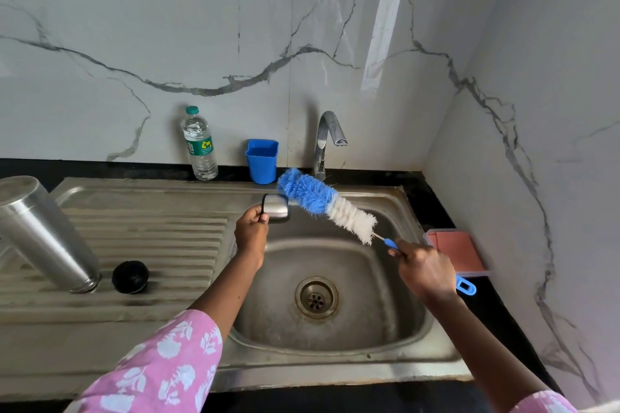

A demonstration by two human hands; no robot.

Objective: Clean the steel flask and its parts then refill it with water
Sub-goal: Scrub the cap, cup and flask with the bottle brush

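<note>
Where the marble-patterned wall [134, 27] meets the dark surface [432, 201], a steel sink [385, 318] with a ribbed draining board [151, 235] to its left fills most of the view. On that board, at far left, the steel flask [40, 231] stands inverted and leaning, mouth down on the ribs. Just beside its mouth, apart from it, rests the black stopper [130, 277].

Against the wall stand a clear water bottle [199, 144] with a green cap and green label, its printing too small to read, then a blue plastic container [262, 161], then the chrome tap [327, 141]. A flat container with a pink item [458, 253] lies on the surface right of the basin.

Over the basin, the bottle brush [327, 204], blue bristles at the tip and white bristles nearer the blue handle, slants up and left; its blue end lies at the steel cap [276, 208], whether touching or just beside cannot be told.

Left hand [251, 231]: fingers and thumb curled round the steel cap, holding it above the basin's rear left corner. Right hand [426, 268]: fingers clenched around the brush handle, whose looped end projects behind the hand.

Both arms wear pink sleeves [161, 369] with a white floral print.
</note>
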